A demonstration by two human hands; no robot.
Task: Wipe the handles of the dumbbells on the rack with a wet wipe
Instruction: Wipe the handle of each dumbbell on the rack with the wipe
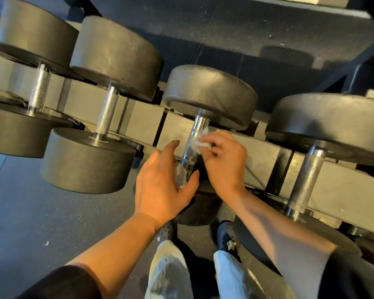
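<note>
Left hand [160, 184] is spread wide, fingers straight, with a crumpled wipe [180, 175] against its palm beside the lower end of the dumbbell handle [193, 141]. Right hand [225, 162] pinches a second wipe [200, 142] with curled fingertips, pressing it on the handle's middle. The dumbbell sits on the rack [259, 152].

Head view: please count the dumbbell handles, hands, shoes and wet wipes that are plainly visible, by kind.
Dumbbell handles: 4
Hands, left hand and right hand: 2
Shoes: 2
Wet wipe, pinched by right hand: 1
Total: 9
</note>
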